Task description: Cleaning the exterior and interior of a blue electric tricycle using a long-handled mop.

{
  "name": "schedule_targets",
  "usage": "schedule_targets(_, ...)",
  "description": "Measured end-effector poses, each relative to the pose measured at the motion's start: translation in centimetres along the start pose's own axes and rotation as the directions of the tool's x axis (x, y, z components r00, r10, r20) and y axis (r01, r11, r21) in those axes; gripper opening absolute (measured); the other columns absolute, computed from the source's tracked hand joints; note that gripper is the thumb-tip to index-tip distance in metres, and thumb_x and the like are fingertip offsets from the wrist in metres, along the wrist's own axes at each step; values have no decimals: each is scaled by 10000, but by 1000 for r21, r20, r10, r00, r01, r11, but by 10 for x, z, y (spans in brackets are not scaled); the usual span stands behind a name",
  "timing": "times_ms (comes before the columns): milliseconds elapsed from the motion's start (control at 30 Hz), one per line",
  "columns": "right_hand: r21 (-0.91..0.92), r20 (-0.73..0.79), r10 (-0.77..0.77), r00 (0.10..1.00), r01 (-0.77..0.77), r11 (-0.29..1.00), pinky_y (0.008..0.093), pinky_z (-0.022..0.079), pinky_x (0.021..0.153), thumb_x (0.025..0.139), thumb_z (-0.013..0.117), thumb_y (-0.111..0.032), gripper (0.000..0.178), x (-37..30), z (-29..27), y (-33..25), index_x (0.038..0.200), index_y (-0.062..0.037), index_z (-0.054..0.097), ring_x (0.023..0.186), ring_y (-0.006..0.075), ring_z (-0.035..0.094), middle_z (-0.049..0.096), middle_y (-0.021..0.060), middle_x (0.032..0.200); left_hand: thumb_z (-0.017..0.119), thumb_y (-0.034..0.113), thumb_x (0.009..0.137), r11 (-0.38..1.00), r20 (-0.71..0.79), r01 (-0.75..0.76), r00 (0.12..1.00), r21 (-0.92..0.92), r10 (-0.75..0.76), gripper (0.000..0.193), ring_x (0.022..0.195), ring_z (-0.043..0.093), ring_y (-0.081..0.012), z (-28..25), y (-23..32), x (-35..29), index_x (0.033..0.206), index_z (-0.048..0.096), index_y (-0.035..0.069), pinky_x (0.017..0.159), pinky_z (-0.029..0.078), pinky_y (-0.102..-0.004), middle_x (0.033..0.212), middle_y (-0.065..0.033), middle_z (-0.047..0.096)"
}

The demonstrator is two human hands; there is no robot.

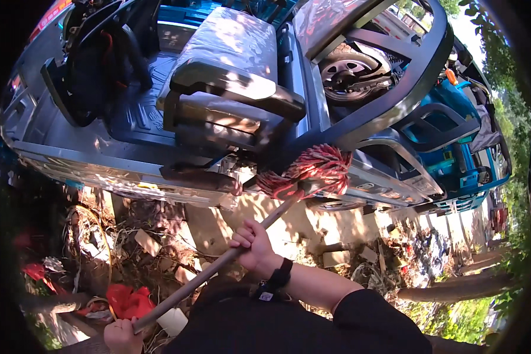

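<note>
I hold a mop by its long grey-brown handle (pixel 206 272), which slants from lower left up to the right. My left hand (pixel 123 337) is closed round the lower-left end of the handle. Farther up, my right hand (pixel 255 245) grips it, with a black band on the wrist. The mop's head of red and grey strands (pixel 321 168) lies against the side of a grey vehicle (pixel 94 168), just below a thick dark frame bar (pixel 389 112). Some strands hang over the vehicle's lower edge.
The vehicle has a plastic-covered seat (pixel 236 41) with a dark armrest (pixel 224 85). A spare wheel (pixel 351 74) sits behind the bar. A blue vehicle (pixel 463 147) stands at the right. Bricks (pixel 147 242), a red cloth (pixel 128 301) and a log (pixel 454 289) lie on the littered ground.
</note>
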State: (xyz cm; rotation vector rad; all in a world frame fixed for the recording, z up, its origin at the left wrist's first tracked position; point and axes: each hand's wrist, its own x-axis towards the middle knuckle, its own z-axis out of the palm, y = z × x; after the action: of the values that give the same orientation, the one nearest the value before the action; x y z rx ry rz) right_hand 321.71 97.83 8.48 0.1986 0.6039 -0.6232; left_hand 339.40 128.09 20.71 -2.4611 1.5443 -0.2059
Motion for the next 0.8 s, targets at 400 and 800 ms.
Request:
schedule_targets(400,-526,225,-341,913,409,746,340,409,778,865,445,-168,78,-77,17,-12,818,-136,392,665,114,450,399,-23,656,647,237,601,681,407,7,806,-732,429,203,576,553,-288,101,-9,55,677,570,66,516,429,-347,585,-92,541)
schedule_targets(800,-783,-30,-513,858,299,546,341,424,663,878,489,-193,117,-31,19,36,853,-122,399,619,121,435,407,-18,651,579,231,792,168,473,855,100,-491,875,291,482,345,-40,155,-31,26,583,503,44,427,269,-216,520,63,374)
